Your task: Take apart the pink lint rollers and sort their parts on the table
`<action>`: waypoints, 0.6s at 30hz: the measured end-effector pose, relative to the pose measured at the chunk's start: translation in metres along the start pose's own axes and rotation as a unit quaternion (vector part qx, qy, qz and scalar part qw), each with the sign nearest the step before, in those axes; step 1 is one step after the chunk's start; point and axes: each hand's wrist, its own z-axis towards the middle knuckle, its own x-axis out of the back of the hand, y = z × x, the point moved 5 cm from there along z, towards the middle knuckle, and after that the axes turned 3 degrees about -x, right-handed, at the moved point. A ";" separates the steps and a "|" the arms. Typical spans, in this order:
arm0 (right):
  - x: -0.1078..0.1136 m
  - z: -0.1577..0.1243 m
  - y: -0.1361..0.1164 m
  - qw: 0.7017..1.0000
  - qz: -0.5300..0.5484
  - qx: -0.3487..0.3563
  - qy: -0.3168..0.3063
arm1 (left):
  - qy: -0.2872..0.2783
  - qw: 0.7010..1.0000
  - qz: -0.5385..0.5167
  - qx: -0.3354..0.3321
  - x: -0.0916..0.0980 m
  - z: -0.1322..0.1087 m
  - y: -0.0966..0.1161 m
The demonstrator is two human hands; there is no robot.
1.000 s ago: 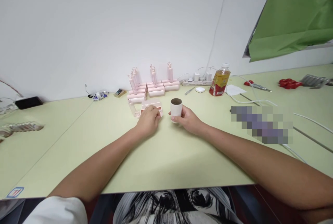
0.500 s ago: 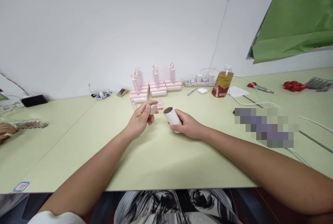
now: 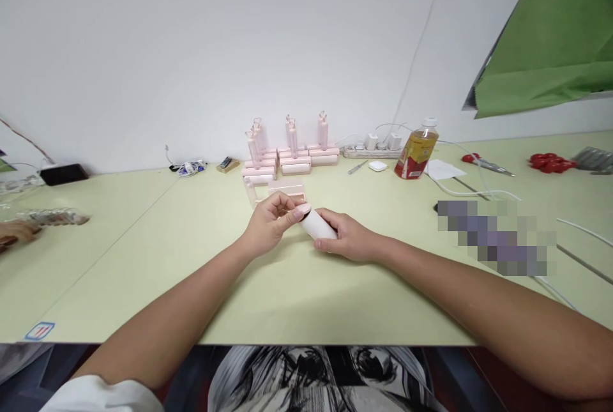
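My right hand [image 3: 345,235] is wrapped round a white hollow tube [image 3: 318,225], which tilts with its open end toward my left hand. Between thumb and fingers my left hand [image 3: 271,223] pinches a small pale pink disc-shaped cap [image 3: 304,208]. This cap sits at the tube's mouth, slightly askew, with a dark gap showing along its edge. Just behind my hands lie an open pale pink case [image 3: 286,187] and a clear part beside it, both partly hidden by my left hand.
Pink boxes [image 3: 295,168] stand in rows by the wall, with several pink cylinders [image 3: 293,138] upright among them. To their right are a power strip [image 3: 366,152], a screwdriver [image 3: 357,167] and a drink bottle [image 3: 416,150]. Another person's hand [image 3: 18,231] shows at far left.
My left hand has moved right and brought the pink cap onto the tube's open end. The tube has tilted further over in my right hand. The view has shifted slightly.
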 end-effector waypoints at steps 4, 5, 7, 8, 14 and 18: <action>0.000 0.000 0.000 1.000 0.010 0.003 0.003 | -0.008 0.999 0.042 -0.009 0.002 -0.001 -0.005; 0.001 0.000 -0.001 1.000 0.011 0.002 0.002 | -0.008 0.998 0.054 -0.009 0.002 -0.001 -0.007; 0.001 0.000 -0.002 1.000 0.012 0.000 0.002 | -0.010 0.998 0.066 -0.008 0.003 -0.001 -0.009; 0.001 0.000 -0.002 1.000 0.012 0.000 0.002 | -0.012 0.998 0.064 -0.008 0.003 -0.001 -0.009; -0.002 0.001 0.000 0.998 0.063 -0.010 0.000 | -0.063 0.993 0.098 -0.035 -0.001 -0.003 -0.008; -0.002 0.003 0.006 0.992 0.118 -0.029 0.021 | -0.002 0.972 0.200 -0.125 0.003 -0.008 0.002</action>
